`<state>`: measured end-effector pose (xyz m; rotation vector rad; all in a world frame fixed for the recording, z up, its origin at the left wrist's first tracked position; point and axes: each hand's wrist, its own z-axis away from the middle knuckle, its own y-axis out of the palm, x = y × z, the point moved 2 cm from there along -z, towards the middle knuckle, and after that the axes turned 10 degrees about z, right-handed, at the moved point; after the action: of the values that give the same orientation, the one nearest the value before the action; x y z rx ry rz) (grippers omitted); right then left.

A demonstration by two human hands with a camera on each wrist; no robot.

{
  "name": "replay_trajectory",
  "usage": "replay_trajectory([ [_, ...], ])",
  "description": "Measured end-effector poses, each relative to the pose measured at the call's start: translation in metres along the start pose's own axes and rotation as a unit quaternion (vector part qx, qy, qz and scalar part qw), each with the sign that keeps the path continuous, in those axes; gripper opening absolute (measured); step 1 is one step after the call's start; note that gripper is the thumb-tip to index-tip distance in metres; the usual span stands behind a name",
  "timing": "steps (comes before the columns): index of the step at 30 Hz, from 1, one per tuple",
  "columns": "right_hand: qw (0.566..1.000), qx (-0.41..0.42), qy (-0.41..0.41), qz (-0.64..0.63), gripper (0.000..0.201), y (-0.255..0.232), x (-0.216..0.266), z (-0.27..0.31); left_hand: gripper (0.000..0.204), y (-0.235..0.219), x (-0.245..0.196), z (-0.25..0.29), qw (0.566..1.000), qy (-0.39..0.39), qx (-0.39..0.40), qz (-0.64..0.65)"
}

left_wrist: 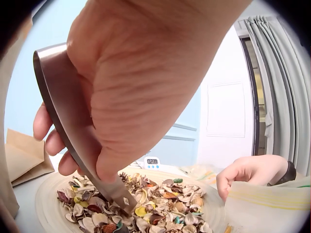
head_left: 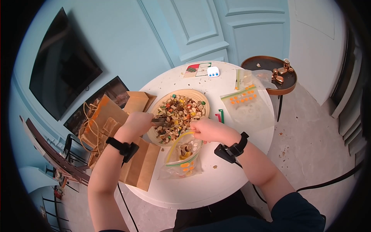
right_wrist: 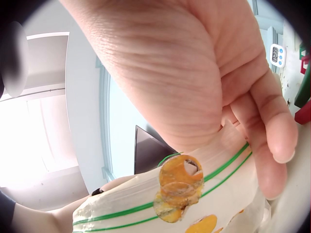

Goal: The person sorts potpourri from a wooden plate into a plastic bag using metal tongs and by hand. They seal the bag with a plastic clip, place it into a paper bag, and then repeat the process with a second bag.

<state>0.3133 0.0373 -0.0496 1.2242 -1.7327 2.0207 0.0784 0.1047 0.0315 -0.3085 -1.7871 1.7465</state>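
Note:
A round wooden plate (head_left: 205, 101) on the white table is heaped with dried petals and pieces (head_left: 181, 112), some green, yellow and red. My left hand (left_wrist: 131, 82) grips metal tongs (left_wrist: 73, 102), whose tips are down among the dried pieces (left_wrist: 165, 199). My right hand (head_left: 214, 130) pinches the rim of a clear zip bag (head_left: 185, 154) standing open beside the plate, with some pieces inside. In the right wrist view, thumb and palm of my right hand (right_wrist: 194, 73) are at the bag's edge, near its green zip strip (right_wrist: 121, 211).
Brown paper bags (head_left: 143, 162) stand left of the plate. Another zip bag with orange marks (head_left: 247, 108) lies at the right, near red and green clips (head_left: 220, 116). A white timer (head_left: 213, 72) sits at the back. A side table (head_left: 266, 63) holds copper-coloured figures.

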Motion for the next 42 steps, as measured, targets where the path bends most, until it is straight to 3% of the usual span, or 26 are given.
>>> replay_trajectory([
  [4,1.000,0.000,0.003,-0.005,0.008,0.000,-0.001,0.000,0.023,-0.018,0.002,0.014,0.999,-0.013,-0.013,0.030],
  [6,1.000,0.001,0.006,-0.008,0.007,0.000,-0.001,0.000,0.019,-0.036,-0.004,0.030,0.994,0.007,-0.061,0.091],
  [13,1.000,-0.003,0.007,-0.005,0.007,0.000,0.000,0.001,0.021,-0.084,-0.038,0.088,0.967,0.059,-0.023,0.247],
  [18,1.000,0.001,0.017,-0.007,0.008,0.001,-0.001,-0.001,0.021,-0.084,-0.057,0.103,0.969,0.088,0.048,0.226],
  [22,0.999,0.019,0.017,0.023,0.011,0.001,-0.004,-0.003,0.023,-0.074,-0.054,0.100,0.973,0.105,0.032,0.205],
  [25,1.000,0.011,0.013,0.016,0.009,0.000,-0.002,-0.001,0.025,-0.081,-0.042,0.091,0.958,0.059,0.037,0.277],
  [27,1.000,0.003,0.010,0.004,0.008,0.001,-0.001,-0.001,0.027,-0.078,-0.025,0.073,0.966,0.020,-0.050,0.254],
  [28,1.000,0.005,0.010,0.009,0.009,0.001,-0.002,-0.001,0.027,-0.072,-0.017,0.064,0.966,0.019,-0.050,0.254],
  [30,1.000,0.008,0.011,0.016,0.010,0.002,-0.003,-0.002,0.027,-0.052,-0.003,0.042,0.993,-0.017,-0.081,0.082],
  [36,1.000,0.005,0.002,0.002,0.008,0.001,-0.002,-0.001,0.029,-0.004,0.007,-0.002,0.995,0.020,-0.085,-0.049],
  [42,1.000,0.004,-0.001,0.009,0.008,0.001,-0.001,0.000,0.028,0.014,0.008,-0.015,0.988,0.041,-0.080,-0.129],
])
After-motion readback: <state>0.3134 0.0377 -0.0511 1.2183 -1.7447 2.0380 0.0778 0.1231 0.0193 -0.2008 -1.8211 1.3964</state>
